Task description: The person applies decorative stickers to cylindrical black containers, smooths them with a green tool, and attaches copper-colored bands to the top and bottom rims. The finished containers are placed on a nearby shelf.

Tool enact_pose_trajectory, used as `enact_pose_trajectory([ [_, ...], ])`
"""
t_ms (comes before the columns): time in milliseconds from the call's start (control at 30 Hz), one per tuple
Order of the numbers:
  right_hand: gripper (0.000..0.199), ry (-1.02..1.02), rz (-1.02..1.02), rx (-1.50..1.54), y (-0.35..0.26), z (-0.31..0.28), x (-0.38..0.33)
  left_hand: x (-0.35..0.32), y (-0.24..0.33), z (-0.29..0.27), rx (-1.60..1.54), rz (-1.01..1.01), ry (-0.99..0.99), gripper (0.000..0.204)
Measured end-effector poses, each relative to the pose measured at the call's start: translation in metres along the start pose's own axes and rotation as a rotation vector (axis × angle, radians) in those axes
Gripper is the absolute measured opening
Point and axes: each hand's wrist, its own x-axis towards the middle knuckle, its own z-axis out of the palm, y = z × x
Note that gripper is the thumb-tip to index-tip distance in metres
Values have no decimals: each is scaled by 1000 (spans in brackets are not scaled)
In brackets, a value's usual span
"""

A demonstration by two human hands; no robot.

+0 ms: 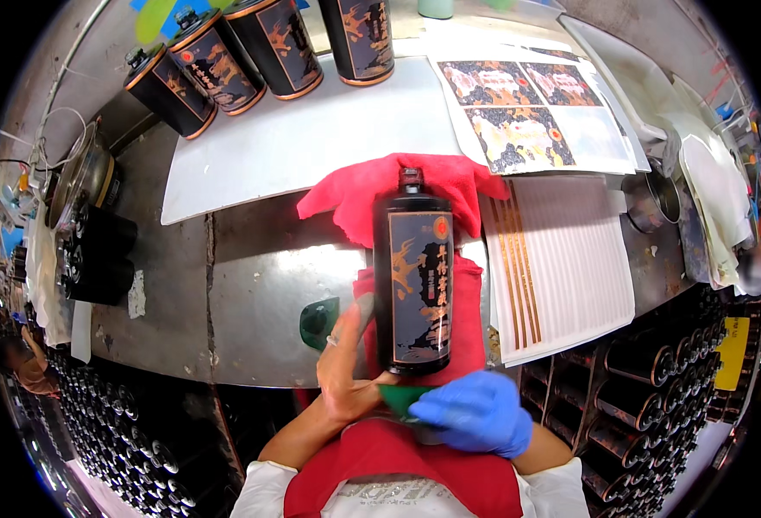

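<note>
Steel, dull and scuffed, forms the worktable (251,293), with a seam running front to back on its left part. At far left a round metal pot (83,177) stands near a stack of black cylinders (96,259). Below the table edge on both sides, racks (122,440) hold many dark bottles lying on their sides. Along the back, four black cylindrical bottles (251,52) with orange-trimmed labels stand on a white board (286,138).

Left hand (346,363), bare: palm against the lower left flank of the black bottle (413,276), fingers extended and pressed together along its side, thumb toward the base. A small green scraper (317,321) lies on the steel just beside this hand. The bottle lies lengthwise at table centre, cap pointing away, glossy, its dark label with orange figures facing up, resting on a crumpled red cloth (380,194).

Right hand (475,413), in a blue glove: fingers curled, pinching a green flat piece (402,397) at the bottle's base.

Further right, a white ribbed sheet (570,276) carries four orange strips (510,268). Behind it lies a printed label sheet (527,108). A metal cup (652,203) stands at the right edge; its contents cannot be made out.
</note>
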Motion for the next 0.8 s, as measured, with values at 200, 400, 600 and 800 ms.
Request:
enact_pose_trajectory([
  [200,17,590,453,240,47,-10,51,4,2,3,37,60,30,84],
  [400,38,21,150,269,-3,2,-7,3,1,4,42,59,52,83],
  [600,29,497,182,-199,30,-3,31,6,4,0,71,118,34,86],
  [800,40,17,-55,-138,-14,18,13,4,0,3,-25,148,82,88],
])
